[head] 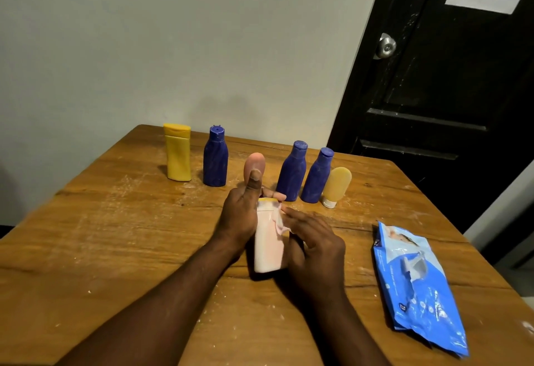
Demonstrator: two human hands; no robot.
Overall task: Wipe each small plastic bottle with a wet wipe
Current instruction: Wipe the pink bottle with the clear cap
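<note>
A pale pink-white bottle (267,243) with a yellow cap stands on the wooden table (115,235) in front of me. My left hand (241,215) grips its upper part from the left, thumb sticking up. My right hand (313,247) holds a crumpled wet wipe (279,225) against the bottle's right side. Behind stands a row: a yellow bottle (177,154), three blue bottles (215,160) (292,172) (318,176), a pink tube (255,162) partly hidden by my thumb, and a tan tube (336,183) standing on its white cap.
A blue pack of wet wipes (416,284) lies flat at the right of the table, near its edge. White dust and scratches mark the tabletop. A grey wall runs behind the table, and a black door (448,91) with a metal knob stands at the back right.
</note>
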